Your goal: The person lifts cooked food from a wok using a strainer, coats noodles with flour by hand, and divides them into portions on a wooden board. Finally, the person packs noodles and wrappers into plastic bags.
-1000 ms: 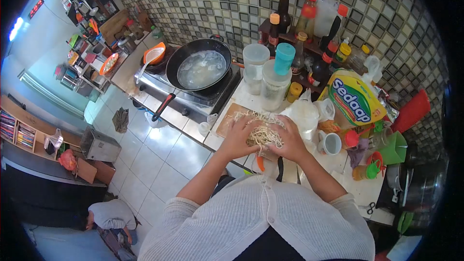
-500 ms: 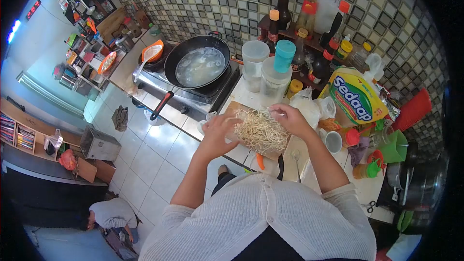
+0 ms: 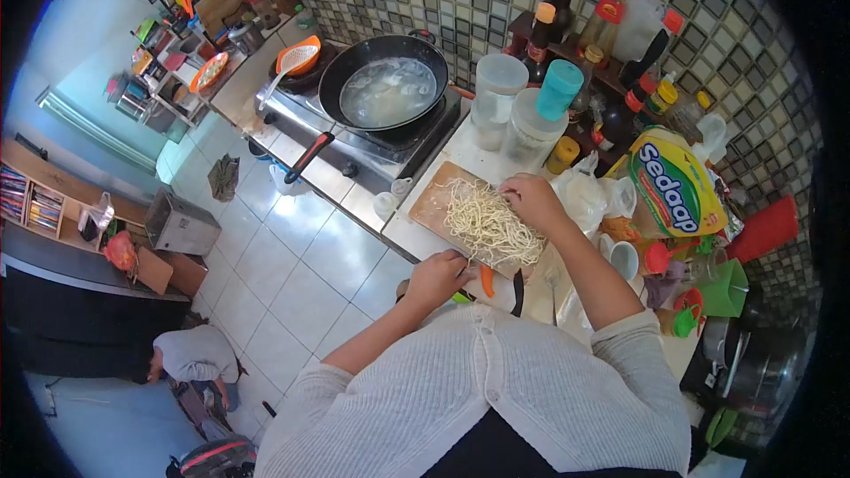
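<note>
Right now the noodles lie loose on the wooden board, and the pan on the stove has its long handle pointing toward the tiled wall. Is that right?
Not quite: the head view shows the long handle of the pan pointing away from the tiled wall, toward the stove's front edge. The noodles do lie loose on the wooden board.

My one view looks forward and steeply down from the wearer's head, cardigan (image 3: 398, 389) close below, cutting board (image 3: 429, 204) at arm's reach, wok (image 3: 385, 84) farther off

One black pan (image 3: 385, 93), one cutting board (image 3: 430, 204), two clear canisters (image 3: 533, 134).
</note>
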{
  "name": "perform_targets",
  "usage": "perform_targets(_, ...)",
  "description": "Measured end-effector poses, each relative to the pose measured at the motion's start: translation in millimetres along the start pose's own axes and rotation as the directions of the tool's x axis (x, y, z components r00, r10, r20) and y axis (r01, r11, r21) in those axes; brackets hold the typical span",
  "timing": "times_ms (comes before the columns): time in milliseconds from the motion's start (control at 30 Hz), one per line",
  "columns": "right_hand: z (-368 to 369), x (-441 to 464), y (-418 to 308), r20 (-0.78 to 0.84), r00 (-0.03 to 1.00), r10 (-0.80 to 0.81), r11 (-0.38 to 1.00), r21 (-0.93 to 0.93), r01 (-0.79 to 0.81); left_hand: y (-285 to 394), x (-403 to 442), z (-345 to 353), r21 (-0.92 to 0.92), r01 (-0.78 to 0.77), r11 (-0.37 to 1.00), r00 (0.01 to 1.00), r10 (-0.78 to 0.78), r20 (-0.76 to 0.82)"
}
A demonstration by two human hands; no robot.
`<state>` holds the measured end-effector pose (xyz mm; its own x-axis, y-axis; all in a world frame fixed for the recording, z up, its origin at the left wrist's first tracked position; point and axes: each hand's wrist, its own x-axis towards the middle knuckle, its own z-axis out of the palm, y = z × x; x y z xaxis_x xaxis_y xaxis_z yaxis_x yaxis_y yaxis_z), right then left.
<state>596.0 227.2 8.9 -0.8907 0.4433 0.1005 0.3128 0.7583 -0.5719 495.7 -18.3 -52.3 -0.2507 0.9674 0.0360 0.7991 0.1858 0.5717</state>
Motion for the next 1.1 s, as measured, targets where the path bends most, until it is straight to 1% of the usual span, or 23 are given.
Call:
perform_targets(33, 0.0, -3.7, 0.0, -0.014, 1.000, -0.025, 0.999, -0.023, 0.025, -0.5, 1.1, 0.7, -0.005, 0.004, 1.000, 1.000, -0.004, -0.001)
perform_targets(133, -6.7, -17.5, -4.4, -0.033, 0.999, -0.019, 1.000, -0.018, 0.018, -0.4, 3.3, 4.8, 0.067, -0.063, 0.996, 0.997, 0.065, -0.029)
perform_targets(167, -9.9, -21.7, -6.6, -0.034, 0.999, -0.014, 1.000, -0.019, 0.013, 0.4, 4.5, 8.6, 0.146, -0.056, 0.988, 0.998, 0.061, -0.031)
perform_targets(200, -13.5, -25.9, -8.9, 0.006, 0.998, 0.069, 0.995, 0.073, -0.069, 1.6, 5.4, 10.8, 0.224, -0.052, 0.973, 0.998, 0.060, -0.033)
perform_targets(233, -16.4, -30.0, -10.3, 0.051, 0.988, 0.148, 0.975, 0.162, -0.154, 1.9, 4.9, 11.8, 0.224, -0.060, 0.973, 0.997, 0.067, -0.027)
perform_targets(267, -18.8, -33.6, -11.1, 0.044, 0.987, 0.156, 0.973, 0.163, -0.161, 2.0, 3.7, 12.2, 0.218, -0.091, 0.972, 0.993, 0.106, -0.057)
perform_targets(333, -22.7, -41.0, -11.2, 0.072, 0.978, 0.197, 0.944, 0.257, -0.209, 2.6, 1.2, 9.6, 0.214, -0.137, 0.967, 0.984, 0.157, -0.080)
perform_targets(400, -23.5, -48.2, -4.3, 0.066, 0.976, 0.205, 0.936, 0.277, -0.216, 3.3, -2.3, 2.3, -0.004, -0.071, 0.997, 0.997, 0.071, -0.022)
perform_targets(433, -24.6, -51.3, -2.1, 0.071, 0.977, 0.203, 0.931, 0.294, -0.215, 5.5, -4.1, -1.7, -0.002, -0.080, 0.997, 0.997, 0.080, -0.017)
perform_targets(467, -27.4, -56.4, -1.1, 0.065, 0.976, 0.208, 0.931, 0.295, -0.218, 8.3, -6.4, -5.8, -0.124, -0.047, 0.991, 0.999, 0.045, -0.025)
perform_targets(500, -34.4, -63.0, -6.2, -0.021, 0.987, 0.162, 0.948, 0.282, -0.150, 11.0, -7.6, -10.2, -0.244, -0.014, 0.970, 1.000, 0.007, -0.028)
perform_targets(533, -40.5, -69.8, -10.6, -0.105, 0.988, 0.113, 0.962, 0.262, -0.083, 13.1, -6.0, -15.2, -0.244, -0.019, 0.970, 1.000, 0.013, -0.026)
perform_targets(567, -45.5, -77.3, -11.4, -0.108, 0.987, 0.116, 0.962, 0.260, -0.085, 14.8, -1.7, -20.7, -0.285, -0.048, 0.957, 0.993, 0.014, -0.121)
perform_targets(633, -55.1, -94.3, -9.9, -0.117, 0.967, 0.228, 0.955, 0.221, -0.198, 13.8, 12.8, -28.1, -0.330, -0.110, 0.937, 0.950, 0.001, -0.314)
perform_targets(667, -57.7, -102.0, -10.7, -0.120, 0.965, 0.232, 0.955, 0.220, -0.202, 11.8, 22.4, -32.8, -0.332, -0.114, 0.936, 0.950, 0.005, -0.312)
perform_targets(733, -59.1, -116.2, -13.3, 0.042, 0.916, 0.398, 0.914, 0.071, -0.400, 9.0, 41.9, -47.7, -0.325, -0.017, 0.946, 0.921, -0.112, -0.374)
perform_targets(767, -52.3, -121.3, -12.6, 0.039, 0.915, 0.403, 0.912, 0.072, -0.404, 3.6, 50.7, -53.0, -0.325, -0.020, 0.945, 0.922, -0.108, -0.371)
perform_targets(833, -28.9, -127.5, -3.0, -0.046, 0.932, 0.360, 0.893, -0.271, -0.359, -8.8, 66.7, -60.1, -0.281, -0.010, 0.960, 0.922, -0.100, -0.373)
perform_targets(867, -17.6, -129.7, 5.2, -0.054, 0.930, 0.364, 0.891, -0.270, -0.365, -12.1, 71.5, -61.6, -0.280, -0.018, 0.960, 0.924, -0.091, -0.371)
perform_targets(933, -1.6, -130.7, 17.5, -0.052, 0.931, 0.362, 0.860, -0.366, -0.355, -16.3, 78.8, -64.6, -0.232, -0.017, 0.973, 0.922, -0.075, -0.381)
perform_targets(1000, 1.9, -130.9, 18.3, -0.072, 0.928, 0.366, 0.850, -0.380, -0.364, -18.3, 79.8, -66.1, -0.238, -0.050, 0.970, 0.920, -0.048, -0.388)
perform_targets(1067, 5.8, -131.4, 20.3, -0.086, 0.925, 0.369, 0.841, -0.393, -0.372, -19.8, 78.9, -66.0, -0.166, -0.113, 0.980, 0.902, 0.031, -0.430)
perform_targets(1100, 8.6, -132.1, 23.4, -0.084, 0.925, 0.370, 0.836, -0.403, -0.371, -17.2, 77.3, -66.5, -0.165, -0.114, 0.980, 0.903, 0.033, -0.428)
